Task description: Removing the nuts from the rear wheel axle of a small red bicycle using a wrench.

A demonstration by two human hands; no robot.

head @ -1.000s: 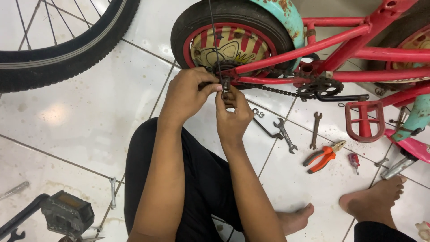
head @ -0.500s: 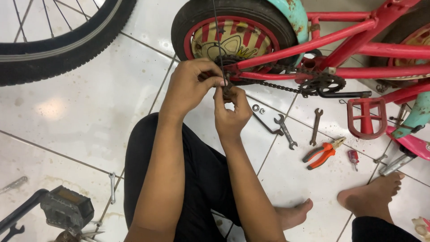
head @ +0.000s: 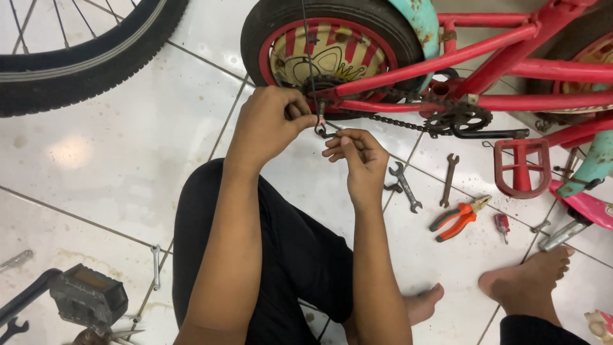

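Left hand: our left hand is up at the rear axle of the small red bicycle, fingers curled closed and pinching something small and dark by the rear sprocket; what sits in the pinch we cannot tell.
Right hand: our right hand sits just below and beside it, fingers half curled, tips pinched near a small dark hooked metal part that hangs under the axle; whether we grip it or only touch it is unclear.
Where the part is: at the rear wheel, between our two hands, just where the chain leaves the sprocket toward the crank.
How it will handle: we judge it small, light, stiff metal and likely greasy, so prone to slip; a fingertip pinch on its straight shank looks better than holding the hook.
The chain: limp and heavy for its size, oily; best held by a link's side plates.
On the floor: two spanners, orange-handled pliers and a small red screwdriver lie on the white tiles near our right forearm.
Left side: a loose black pedal and another spanner near our knee.
Also there: another person's bare foot at the right.
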